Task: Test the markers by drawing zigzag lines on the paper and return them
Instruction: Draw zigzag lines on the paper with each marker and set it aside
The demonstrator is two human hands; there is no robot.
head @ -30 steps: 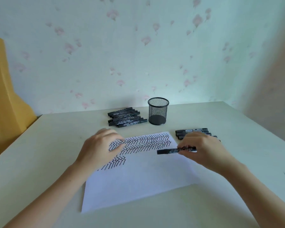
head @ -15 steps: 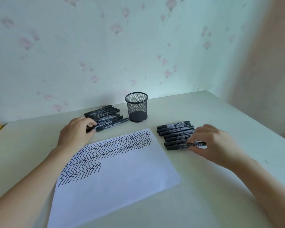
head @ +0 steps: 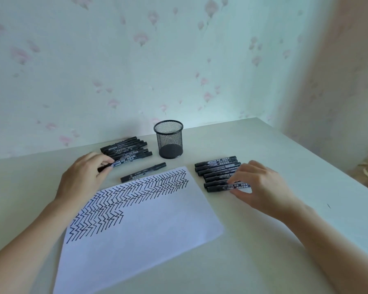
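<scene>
Two piles of black markers flank the mesh cup (head: 170,143) on the table (head: 263,149). Only one view, head camera, looking down and forward.

Left pile (head: 125,148) sits far-left of the cup, near the wall. Left hand (head: 83,181) has its fingers curled round one marker (head: 123,162) at the pile's near edge; looks like the next one being drawn out for testing. A loose marker (head: 143,172) lies alone between that pile and the paper (head: 140,234), just off the sheet's far edge, touching neither hand.

Right pile (head: 218,171) lies in a neat row right of the sheet's far corner. Right hand (head: 261,187) pinches the nearest marker (head: 228,187) at its right end, thumb below, fingers above; my guess is a tested one being laid in line with the rest. So the piles likely read untested left, done right.

Paper lies askew, its far strip and left part filled with zigzag rows; the near two thirds are blank, plenty of room left for drawing.

Edges: the table's right edge runs well clear of the right pile. Open table lies near and right of the sheet. The cup stands between the piles, close enough to be knocked by a hasty reach across.
</scene>
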